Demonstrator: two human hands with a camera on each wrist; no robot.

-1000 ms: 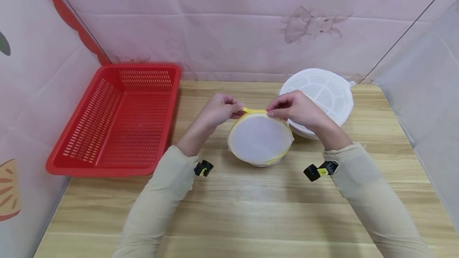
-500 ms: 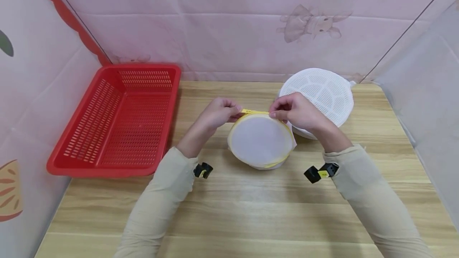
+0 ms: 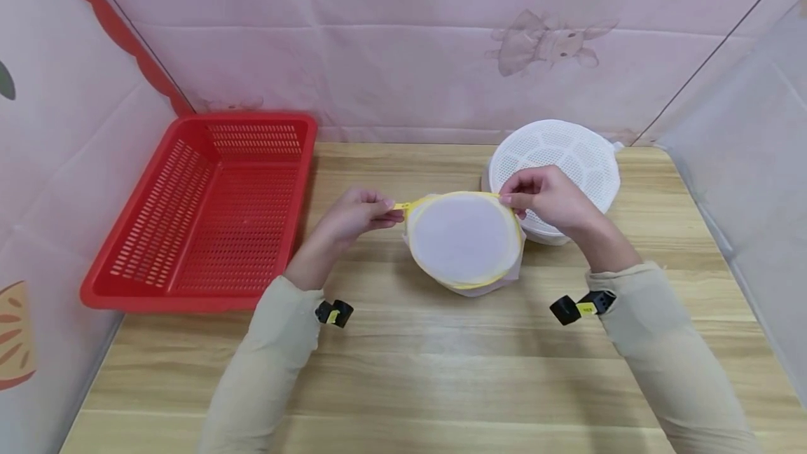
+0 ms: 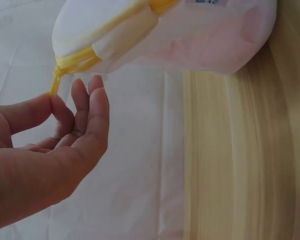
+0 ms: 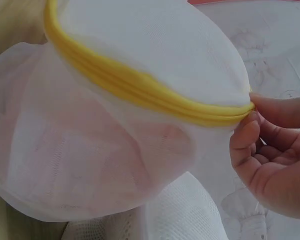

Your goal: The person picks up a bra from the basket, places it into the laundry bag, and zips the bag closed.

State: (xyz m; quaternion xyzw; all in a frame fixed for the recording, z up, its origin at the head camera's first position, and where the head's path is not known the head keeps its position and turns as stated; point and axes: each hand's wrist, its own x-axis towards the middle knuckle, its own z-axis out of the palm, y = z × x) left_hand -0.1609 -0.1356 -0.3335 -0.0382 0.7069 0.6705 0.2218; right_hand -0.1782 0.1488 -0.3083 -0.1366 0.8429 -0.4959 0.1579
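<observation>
A small round white mesh laundry bag (image 3: 465, 238) with a yellow zipper (image 5: 140, 87) round its top is held up between my two hands. My left hand (image 3: 353, 217) pinches the yellow zipper pull (image 4: 55, 82) at the bag's left side, thumb against index finger, the other fingers loosely bent. My right hand (image 3: 548, 198) pinches the zippered rim at the far right. Something pinkish shows faintly through the bag's side (image 5: 105, 160) in the right wrist view; I cannot tell what it is.
A red plastic basket (image 3: 293, 230) with slotted walls stands at the left of the wooden table (image 3: 441, 384). A larger round white mesh bag (image 3: 595, 174) with a tab sits at the back right, partly behind my right hand. Printed cloth walls (image 3: 403, 83) enclose the back and sides.
My left hand has moved left and a little nearer with the zipper pull. My right hand has shifted right along with the rim, and the bag has moved slightly right.
</observation>
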